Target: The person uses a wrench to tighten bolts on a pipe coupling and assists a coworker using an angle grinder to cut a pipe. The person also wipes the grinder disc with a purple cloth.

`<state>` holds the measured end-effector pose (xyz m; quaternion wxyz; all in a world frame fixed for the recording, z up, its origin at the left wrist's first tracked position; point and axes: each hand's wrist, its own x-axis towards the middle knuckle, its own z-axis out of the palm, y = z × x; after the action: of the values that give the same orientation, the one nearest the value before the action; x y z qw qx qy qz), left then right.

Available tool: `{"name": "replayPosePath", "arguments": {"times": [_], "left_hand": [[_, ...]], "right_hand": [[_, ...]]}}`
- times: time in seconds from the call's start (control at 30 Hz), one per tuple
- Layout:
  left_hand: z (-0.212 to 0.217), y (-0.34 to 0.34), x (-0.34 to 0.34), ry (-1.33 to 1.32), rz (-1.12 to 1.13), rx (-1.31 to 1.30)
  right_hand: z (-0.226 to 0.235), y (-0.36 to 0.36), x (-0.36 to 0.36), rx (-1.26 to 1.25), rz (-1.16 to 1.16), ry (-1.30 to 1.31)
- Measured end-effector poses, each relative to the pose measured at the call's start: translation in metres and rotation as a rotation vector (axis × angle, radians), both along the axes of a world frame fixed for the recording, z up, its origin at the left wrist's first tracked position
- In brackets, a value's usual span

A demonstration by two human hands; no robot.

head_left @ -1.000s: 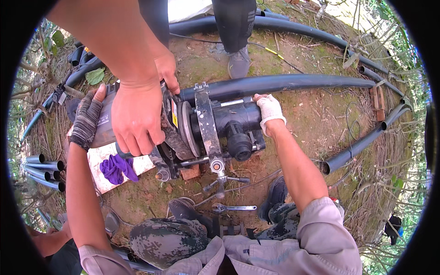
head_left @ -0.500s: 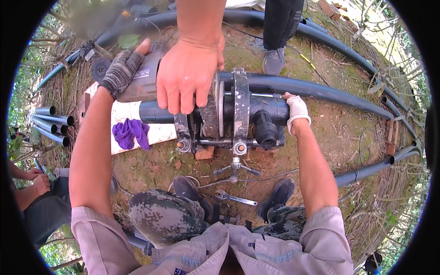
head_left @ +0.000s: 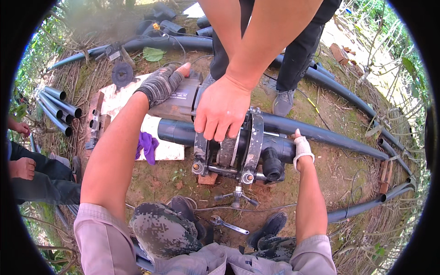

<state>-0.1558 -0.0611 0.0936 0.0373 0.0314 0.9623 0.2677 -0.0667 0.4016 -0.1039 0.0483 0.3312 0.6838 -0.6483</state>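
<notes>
In a grey fingerless glove, my left hand [head_left: 160, 85] is closed over the grey housing [head_left: 176, 103] of a pipe-working machine; some fingertips are hidden. My right hand [head_left: 303, 149], in a white fingerless glove, grips the right end of a black branched pipe fitting [head_left: 283, 149], thumb up and other fingers hidden. The fitting and a short black pipe [head_left: 176, 133] lie along a frame with metal ring clamps [head_left: 255, 137]. Between the clamps stands a round disc [head_left: 226, 153]. Another person's hand [head_left: 223, 107] presses down from above, knuckles bent, covering part of the machine.
A purple cloth [head_left: 147, 147] lies on a white board [head_left: 172, 152]. An adjustable wrench [head_left: 229, 224] is on the soil near my feet. Long black pipes [head_left: 321, 130] curve behind the machine; short pipes [head_left: 57, 110] are stacked at left. Another person's hand [head_left: 23, 168] shows far left.
The whole scene has shifted down and slightly right in view. The other person's second forearm now shows at the top. Both my hands keep their places on the machine and fitting.
</notes>
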Motion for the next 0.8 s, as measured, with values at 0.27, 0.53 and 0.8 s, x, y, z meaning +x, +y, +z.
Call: {"name": "replayPosePath", "arguments": {"times": [0.27,0.53,0.8], "left_hand": [[-0.025,-0.018,-0.018,0.032,0.023,0.131],[-0.023,-0.009,-0.011,-0.001,-0.001,0.240],[-0.014,-0.008,-0.009,-0.041,0.083,0.219]], "right_hand": [[0.005,-0.016,0.010,-0.281,-0.068,0.036],[-0.014,-0.015,0.013,-0.056,-0.073,0.203],[-0.011,-0.021,0.009,-0.046,-0.064,0.210]]}}
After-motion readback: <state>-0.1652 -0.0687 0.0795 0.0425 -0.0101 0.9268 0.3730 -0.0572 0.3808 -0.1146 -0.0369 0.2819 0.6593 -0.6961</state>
